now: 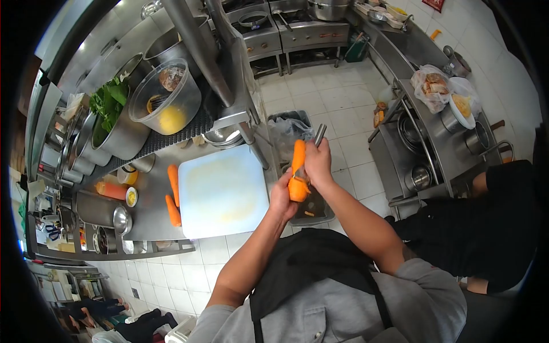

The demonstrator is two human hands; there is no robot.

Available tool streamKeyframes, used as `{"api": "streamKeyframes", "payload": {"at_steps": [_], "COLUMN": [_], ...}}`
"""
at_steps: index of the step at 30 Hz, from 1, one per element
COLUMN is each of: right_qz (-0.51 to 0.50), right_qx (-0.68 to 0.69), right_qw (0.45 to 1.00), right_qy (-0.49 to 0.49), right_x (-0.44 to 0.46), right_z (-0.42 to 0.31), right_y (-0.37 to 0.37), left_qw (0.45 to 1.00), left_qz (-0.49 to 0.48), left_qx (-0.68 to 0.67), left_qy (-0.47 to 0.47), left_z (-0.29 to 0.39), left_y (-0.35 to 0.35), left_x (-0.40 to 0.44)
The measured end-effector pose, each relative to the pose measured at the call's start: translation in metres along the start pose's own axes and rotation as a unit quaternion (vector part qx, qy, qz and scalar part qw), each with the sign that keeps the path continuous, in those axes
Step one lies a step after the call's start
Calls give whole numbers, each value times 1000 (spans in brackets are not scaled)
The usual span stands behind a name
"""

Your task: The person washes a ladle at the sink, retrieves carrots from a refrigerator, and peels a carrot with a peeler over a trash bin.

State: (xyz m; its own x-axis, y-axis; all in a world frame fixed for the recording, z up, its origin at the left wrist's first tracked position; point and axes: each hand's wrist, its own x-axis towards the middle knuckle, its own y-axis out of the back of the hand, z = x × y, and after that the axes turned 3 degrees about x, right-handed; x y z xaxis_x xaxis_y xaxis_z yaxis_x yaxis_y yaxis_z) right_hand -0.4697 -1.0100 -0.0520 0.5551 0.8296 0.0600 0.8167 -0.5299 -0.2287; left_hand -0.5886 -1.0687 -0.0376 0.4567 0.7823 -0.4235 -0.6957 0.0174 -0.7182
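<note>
Over a grey bin (325,214), my left hand (281,197) is closed around an orange carrot (298,190). The fingers of my right hand (318,164) wrap round a peeler (320,134) with a metal handle, its head against the carrot. An orange strip rises from the carrot beside my right hand. To the left, a white cutting board (223,191) lies on the steel counter (150,212). Two more carrots (173,186) (172,211) rest along the board's left edge.
A steel shelf (229,117) with a plastic tub (166,97) and pots stands above the counter. At the right, a co-worker in black (474,223) is beside a steel table (394,146). Stoves (317,37) line the back.
</note>
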Motion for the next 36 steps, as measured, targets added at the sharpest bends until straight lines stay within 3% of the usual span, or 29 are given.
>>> {"api": "streamKeyframes", "payload": {"at_steps": [1,4,5,9,12,15,18,20,21,24,25,28,29,36], "right_qz": [20,-3,5,83,84,43,-13,-26,-38,-58,-35,-19,-6,56], "right_qx": [-9,34,31,-88,-41,-27,32,25,17,13,-3,-22,-75,-36], "right_qw": [999,987,982,992,993,996,994,997,993,994,999,995,995,989], "right_qy": [37,-159,-185,-43,-78,-78,-108,-67,-111,-87,-22,-95,-73,-134], "right_x": [12,31,37,87,74,48,-3,-23,-37,-43,-38,-25,-9,58], "right_z": [0,-49,-60,-13,-46,-27,-44,-25,-44,-25,-15,-34,-6,-1], "right_y": [-2,2,0,4,4,4,-2,-5,-7,-4,-8,-4,1,7], "left_qw": [1000,998,998,994,997,997,999,998,997,997,997,999,1000,996], "left_qz": [-6,-9,-7,-44,-37,11,7,17,22,26,29,24,12,-37], "left_qx": [9,27,31,37,-6,-62,-52,-64,-69,-62,-57,-26,-5,48], "left_qy": [11,48,60,88,70,39,7,-22,-36,-48,-44,-20,-4,72], "left_z": [1,5,6,16,20,17,12,11,10,5,3,0,-1,4], "left_y": [-2,-6,-5,7,12,16,24,16,11,2,1,0,2,19], "left_x": [-3,-16,-21,-43,-48,-30,-11,-5,-3,3,4,0,-6,-42]}}
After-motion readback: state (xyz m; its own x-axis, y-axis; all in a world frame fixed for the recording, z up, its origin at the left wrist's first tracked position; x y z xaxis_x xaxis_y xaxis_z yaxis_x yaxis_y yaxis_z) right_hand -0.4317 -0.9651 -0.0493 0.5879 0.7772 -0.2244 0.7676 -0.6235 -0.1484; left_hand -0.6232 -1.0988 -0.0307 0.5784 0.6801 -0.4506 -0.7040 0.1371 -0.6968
